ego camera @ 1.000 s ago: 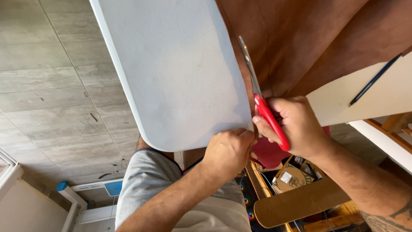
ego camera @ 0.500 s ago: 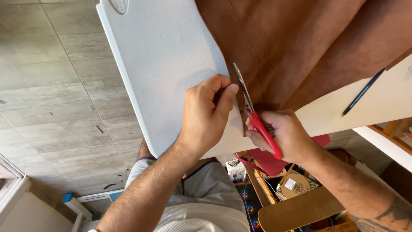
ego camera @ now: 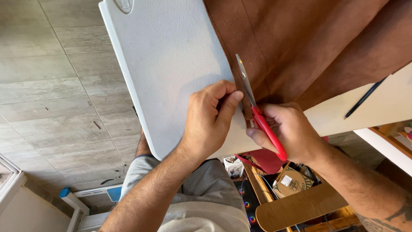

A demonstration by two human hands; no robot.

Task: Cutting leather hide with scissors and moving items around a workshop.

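A brown sheet of suede-like material (ego camera: pixel 309 47) lies over the right part of a white table (ego camera: pixel 171 64). My right hand (ego camera: pixel 289 133) grips red-handled scissors (ego camera: pixel 257 111), whose blades run along the sheet's left edge near the table's front. My left hand (ego camera: pixel 210 118) presses down beside the blades, its thumb and fingers pinching a narrow brown strip (ego camera: pixel 246 107) at the cut.
A black pen (ego camera: pixel 365 99) lies on a cream board (ego camera: pixel 386 105) at the right. Below the table's edge are a wooden board (ego camera: pixel 296 208), small boxes (ego camera: pixel 292 182) and red fabric (ego camera: pixel 266 159). Grey tiled floor (ego camera: pixel 51 86) spreads to the left.
My left hand has moved up from the table's front corner to the sheet's edge beside the blades. The scissors have advanced a little further along the edge, and the view has shifted.
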